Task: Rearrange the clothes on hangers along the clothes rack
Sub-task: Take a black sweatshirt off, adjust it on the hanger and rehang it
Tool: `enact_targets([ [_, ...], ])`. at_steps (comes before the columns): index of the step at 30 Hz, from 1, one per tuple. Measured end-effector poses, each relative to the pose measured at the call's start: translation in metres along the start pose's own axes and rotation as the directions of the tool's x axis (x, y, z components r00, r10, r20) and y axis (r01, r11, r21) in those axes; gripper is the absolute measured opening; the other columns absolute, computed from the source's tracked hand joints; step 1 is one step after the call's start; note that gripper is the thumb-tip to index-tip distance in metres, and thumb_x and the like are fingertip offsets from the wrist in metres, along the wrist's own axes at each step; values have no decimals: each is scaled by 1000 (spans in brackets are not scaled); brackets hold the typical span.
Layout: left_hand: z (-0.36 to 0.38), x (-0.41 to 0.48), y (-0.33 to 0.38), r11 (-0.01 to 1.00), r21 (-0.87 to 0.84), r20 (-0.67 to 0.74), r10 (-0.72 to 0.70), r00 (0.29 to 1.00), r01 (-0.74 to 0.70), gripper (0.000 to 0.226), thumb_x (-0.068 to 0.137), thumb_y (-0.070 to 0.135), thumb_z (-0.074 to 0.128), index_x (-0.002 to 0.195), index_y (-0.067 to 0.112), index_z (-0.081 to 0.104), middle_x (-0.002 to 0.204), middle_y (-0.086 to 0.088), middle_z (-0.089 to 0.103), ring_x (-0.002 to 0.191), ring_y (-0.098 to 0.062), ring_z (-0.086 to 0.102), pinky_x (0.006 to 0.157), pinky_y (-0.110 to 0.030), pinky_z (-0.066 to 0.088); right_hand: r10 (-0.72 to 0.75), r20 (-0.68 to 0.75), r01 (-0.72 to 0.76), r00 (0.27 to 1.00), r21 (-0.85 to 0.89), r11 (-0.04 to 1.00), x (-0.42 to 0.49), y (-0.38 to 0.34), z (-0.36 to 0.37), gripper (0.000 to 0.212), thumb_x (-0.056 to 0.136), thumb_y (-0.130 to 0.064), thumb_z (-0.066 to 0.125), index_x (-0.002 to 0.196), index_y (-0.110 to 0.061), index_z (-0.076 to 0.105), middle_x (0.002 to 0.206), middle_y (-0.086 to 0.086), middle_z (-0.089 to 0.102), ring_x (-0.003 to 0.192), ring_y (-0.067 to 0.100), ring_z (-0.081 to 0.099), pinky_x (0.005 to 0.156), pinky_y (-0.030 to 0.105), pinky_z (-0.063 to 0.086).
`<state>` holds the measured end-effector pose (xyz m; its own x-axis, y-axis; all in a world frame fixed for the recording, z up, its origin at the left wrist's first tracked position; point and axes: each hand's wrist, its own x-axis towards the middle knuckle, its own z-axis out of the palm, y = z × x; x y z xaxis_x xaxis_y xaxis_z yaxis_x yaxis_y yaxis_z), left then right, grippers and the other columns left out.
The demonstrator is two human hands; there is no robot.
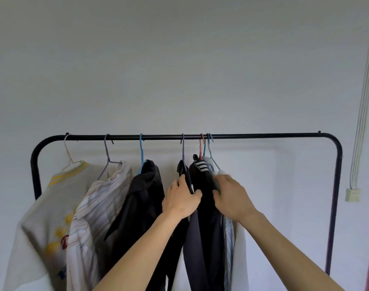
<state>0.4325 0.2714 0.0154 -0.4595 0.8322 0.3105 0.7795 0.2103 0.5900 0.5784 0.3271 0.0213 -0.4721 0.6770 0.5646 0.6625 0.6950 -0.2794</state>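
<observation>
A black clothes rack stands against a pale wall, and its top rail serves as the landmark here. Seven garments hang below the rail on thin hangers. Under the rail's left end hangs a cream T-shirt with yellow trim, on a white hanger. Next along the rail to the right is a striped shirt on a lilac hanger, then a black jacket on a blue hanger.

Just past the middle of the rail a purple hanger carries a dark garment. The left hand has its grip closed on the upper edge of this garment, thumb on the near side and fingers wrapped behind the fabric; a ring shows on one finger.

Right beside it, three hooks crowd together on the rail: a pink hanger, another blue one and a grey-blue one. Below them hang a black top with white stripes, a pale blue striped shirt and a white garment, pressed close. The right hand clamps its grip on the black fabric of this bunch, fingers curled into the cloth just below the collar.

The right stretch of the rail is bare. Beyond the rack's right post, white cables run down the wall to a socket box.
</observation>
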Motion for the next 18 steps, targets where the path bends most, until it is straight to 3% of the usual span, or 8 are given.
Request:
enact_targets([
  [4, 1, 10, -1, 969, -226, 41, -94, 995, 101, 57, 78, 31, 52, 135, 28, 43, 115, -4, 55, 100, -28, 61, 90, -47, 53, -49, -79, 35, 996, -175, 984, -3, 13, 8, 40, 80, -4, 52, 119, -7, 59, 122, 9, 57, 102, 31, 53, 74, 34, 47],
  [6, 3, 16, -5, 957, -264, 55, -108, 993, 119, 55, 74, 29, 51, 129, 28, 47, 107, -5, 56, 93, -27, 62, 87, -47, 55, -109, -109, 72, 988, -299, 952, -1, 16, 13, 33, 60, -2, 67, 93, -6, 68, 106, 10, 63, 89, 32, 57, 58, 34, 49],
  [8, 3, 19, -7, 948, -290, 45, -121, 992, 129, 55, 74, 26, 52, 128, 29, 47, 109, -5, 57, 96, -26, 62, 90, -46, 54, -185, -117, 116, 976, -444, 888, 4, 15, 19, 30, 44, 2, 68, 72, -6, 67, 88, 12, 65, 75, 32, 59, 51, 34, 46],
  [10, 4, 23, -8, 943, -304, 35, -129, 991, 134, 53, 77, 23, 53, 129, 31, 45, 113, -4, 56, 98, -23, 61, 92, -45, 53, -209, -120, 118, 971, -517, 848, 10, 11, 27, 27, 45, 2, 56, 68, -6, 68, 77, 12, 64, 73, 32, 60, 54, 32, 47],
  [12, 4, 28, -10, 945, -302, 25, -125, 992, 127, 50, 76, 23, 53, 126, 31, 46, 114, -5, 56, 97, -22, 62, 91, -44, 54, -182, -113, 97, 977, -525, 846, 18, 3, 29, 29, 44, 0, 57, 70, -6, 70, 71, 12, 65, 72, 30, 61, 58, 32, 48],
  [13, 4, 32, -11, 947, -296, 21, -122, 992, 123, 49, 75, 23, 53, 123, 30, 47, 113, -6, 57, 97, -23, 62, 89, -42, 54, -132, -90, 65, 987, -531, 845, 21, -2, 29, 32, 48, -1, 63, 79, -5, 70, 75, 12, 67, 76, 29, 62, 65, 33, 49],
  [15, 4, 38, -12, 953, -279, 20, -115, 993, 116, 44, 76, 24, 53, 119, 30, 48, 111, -8, 58, 96, -24, 62, 83, -40, 53, -25, -24, 9, 999, -520, 854, 33, -8, 30, 31, 73, -3, 61, 104, -4, 65, 97, 11, 68, 96, 28, 61, 84, 34, 44],
  [18, 3, 43, -12, 960, -259, 35, -101, 994, 107, 31, 79, 23, 52, 110, 29, 50, 105, -10, 59, 85, -24, 62, 68, -34, 47, 148, 80, -93, 986, -475, 875, 54, -9, 38, 24, 86, -9, 55, 107, -14, 65, 108, 3, 68, 116, 27, 53, 100, 36, 37],
])
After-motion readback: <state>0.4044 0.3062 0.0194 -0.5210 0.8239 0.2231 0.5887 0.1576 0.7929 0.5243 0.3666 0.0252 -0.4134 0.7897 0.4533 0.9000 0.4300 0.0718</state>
